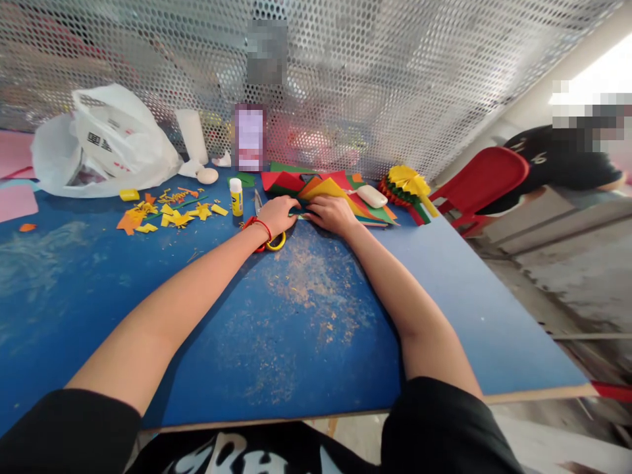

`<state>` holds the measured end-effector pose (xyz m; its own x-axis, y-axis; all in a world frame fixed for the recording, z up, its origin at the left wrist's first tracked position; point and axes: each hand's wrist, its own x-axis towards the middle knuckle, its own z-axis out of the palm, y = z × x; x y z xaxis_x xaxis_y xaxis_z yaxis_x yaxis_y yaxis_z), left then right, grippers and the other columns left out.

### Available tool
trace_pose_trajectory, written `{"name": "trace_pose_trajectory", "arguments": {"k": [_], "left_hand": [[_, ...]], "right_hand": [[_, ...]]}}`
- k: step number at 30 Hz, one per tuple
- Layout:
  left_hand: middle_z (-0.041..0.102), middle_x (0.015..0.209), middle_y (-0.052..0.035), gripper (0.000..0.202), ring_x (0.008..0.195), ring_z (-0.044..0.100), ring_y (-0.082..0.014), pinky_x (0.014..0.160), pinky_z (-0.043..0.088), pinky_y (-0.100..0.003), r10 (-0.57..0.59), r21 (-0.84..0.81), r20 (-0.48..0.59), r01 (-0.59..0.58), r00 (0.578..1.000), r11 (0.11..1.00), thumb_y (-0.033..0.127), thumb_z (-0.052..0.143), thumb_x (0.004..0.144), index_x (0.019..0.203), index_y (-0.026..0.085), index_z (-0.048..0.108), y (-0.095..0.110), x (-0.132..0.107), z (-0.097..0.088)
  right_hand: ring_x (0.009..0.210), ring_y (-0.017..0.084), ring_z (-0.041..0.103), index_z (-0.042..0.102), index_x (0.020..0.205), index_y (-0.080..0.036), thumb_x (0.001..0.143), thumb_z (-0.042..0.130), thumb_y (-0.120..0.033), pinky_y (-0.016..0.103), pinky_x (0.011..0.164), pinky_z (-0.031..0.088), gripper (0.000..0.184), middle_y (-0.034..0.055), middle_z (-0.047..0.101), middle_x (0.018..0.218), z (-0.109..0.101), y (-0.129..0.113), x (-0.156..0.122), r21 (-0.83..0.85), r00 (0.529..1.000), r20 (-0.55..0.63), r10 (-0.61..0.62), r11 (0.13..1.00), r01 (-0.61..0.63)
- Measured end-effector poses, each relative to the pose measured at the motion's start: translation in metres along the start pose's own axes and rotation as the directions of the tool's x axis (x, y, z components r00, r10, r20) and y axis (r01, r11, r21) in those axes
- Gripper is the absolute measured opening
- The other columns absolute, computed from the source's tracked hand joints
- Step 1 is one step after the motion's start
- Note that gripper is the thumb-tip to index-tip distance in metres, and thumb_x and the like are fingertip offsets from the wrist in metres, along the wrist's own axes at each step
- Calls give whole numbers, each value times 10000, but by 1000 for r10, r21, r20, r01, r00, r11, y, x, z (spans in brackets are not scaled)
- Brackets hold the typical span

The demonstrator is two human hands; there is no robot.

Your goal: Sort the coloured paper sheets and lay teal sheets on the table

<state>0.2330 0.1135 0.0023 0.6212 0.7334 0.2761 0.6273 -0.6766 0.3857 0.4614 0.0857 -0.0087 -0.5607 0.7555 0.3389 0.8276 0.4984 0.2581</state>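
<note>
At the near edge of a pile of coloured paper (333,191), both of my hands meet. My left hand (280,216) has its fingers bent together at a dark green sheet (299,209). From the other side, my right hand (332,213) has bent fingers on the same sheet, beneath a raised yellow-orange corner. The fingertips are partly hidden. Scissors (277,242) with red and yellow handles lie under my left wrist. A yellow glue stick (237,199) with a white cap stands left of my left hand. Right of the pile rests a white computer mouse (372,196).
Yellow and orange paper scraps (180,216) litter the blue table (207,368). A white plastic bag (113,148) and a phone (249,137) stand against the perforated metal panel (345,79). A folded paper flower (407,184) sits far right, near a red chair (486,178) and a seated person.
</note>
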Motion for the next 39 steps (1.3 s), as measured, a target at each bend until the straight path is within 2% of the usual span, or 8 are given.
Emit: {"name": "trace_pose_trajectory", "arguments": {"k": [7, 13, 17, 23, 27, 32, 36, 39], "left_hand": [[802, 1275, -79, 384, 1202, 751, -274, 1091, 564, -321, -67, -99, -35, 63, 997, 993, 41, 715, 907, 1260, 167, 801, -7, 5, 0], [824, 1207, -79, 380, 1165, 768, -289, 1092, 579, -346, -108, -231, -89, 85, 990, 969, -21, 768, 838, 1166, 155, 841, -8, 5, -2], [831, 1154, -114, 391, 1111, 784, -293, 1065, 607, -362, -130, -323, -109, 89, 986, 942, -56, 785, 782, 1135, 105, 839, -12, 8, 2], [839, 1086, -75, 474, 1034, 801, -256, 1021, 649, -363, -148, -486, -117, 74, 982, 871, -125, 626, 708, 1033, 141, 847, -20, 12, 11], [839, 1057, -63, 443, 1019, 801, -245, 1010, 654, -353, -151, -484, -141, 65, 978, 872, -110, 603, 720, 987, 152, 841, -22, 13, 13], [831, 1122, -77, 369, 1048, 788, -251, 1027, 635, -360, -184, -451, -193, 79, 964, 889, -61, 631, 815, 1042, 153, 829, -24, 13, 11], [823, 1109, -100, 295, 1077, 773, -268, 1067, 601, -374, -206, -418, -225, 97, 952, 903, -15, 627, 892, 1042, 145, 824, -25, 14, 11], [810, 1133, -123, 325, 1080, 767, -268, 1066, 597, -371, -220, -405, -238, 109, 946, 908, -39, 612, 878, 1089, 115, 806, -25, 14, 12]], "right_hand": [[928, 239, 692, 834, 1072, -165, 1124, 493, -499, 343, 731, 457, 480, 122, 797, 1022, 2, 1, 0, -7, 1000, -17, -24, 1000, 24], [898, 228, 693, 831, 984, -178, 1129, 494, -355, 340, 722, 470, 408, 111, 786, 936, 8, 3, 2, -18, 999, -25, -26, 1000, 25], [927, 232, 704, 835, 1026, -184, 1116, 537, -430, 340, 782, 502, 397, 111, 796, 989, 10, 7, 1, 42, 998, -52, -25, 999, 27], [875, 222, 684, 828, 961, -183, 1108, 554, -380, 331, 759, 481, 368, 107, 785, 940, 5, 4, 5, 59, 999, -33, 1, 998, 1], [874, 222, 676, 820, 940, -176, 1110, 537, -346, 331, 756, 469, 372, 114, 784, 949, 3, -2, 5, 44, 999, -31, 34, 998, -33], [906, 234, 667, 823, 1014, -170, 1103, 501, -332, 338, 772, 462, 371, 121, 781, 976, -1, -10, 4, 45, 997, -10, 79, 996, -79], [947, 261, 671, 818, 1049, -144, 1064, 513, -309, 357, 778, 454, 347, 144, 782, 1005, -5, -18, 8, 38, 988, 21, 153, 987, -153], [995, 284, 677, 807, 1084, -125, 1051, 504, -296, 372, 793, 456, 350, 166, 780, 1049, -8, -25, 13, 32, 974, 31, 222, 974, -223]]}}
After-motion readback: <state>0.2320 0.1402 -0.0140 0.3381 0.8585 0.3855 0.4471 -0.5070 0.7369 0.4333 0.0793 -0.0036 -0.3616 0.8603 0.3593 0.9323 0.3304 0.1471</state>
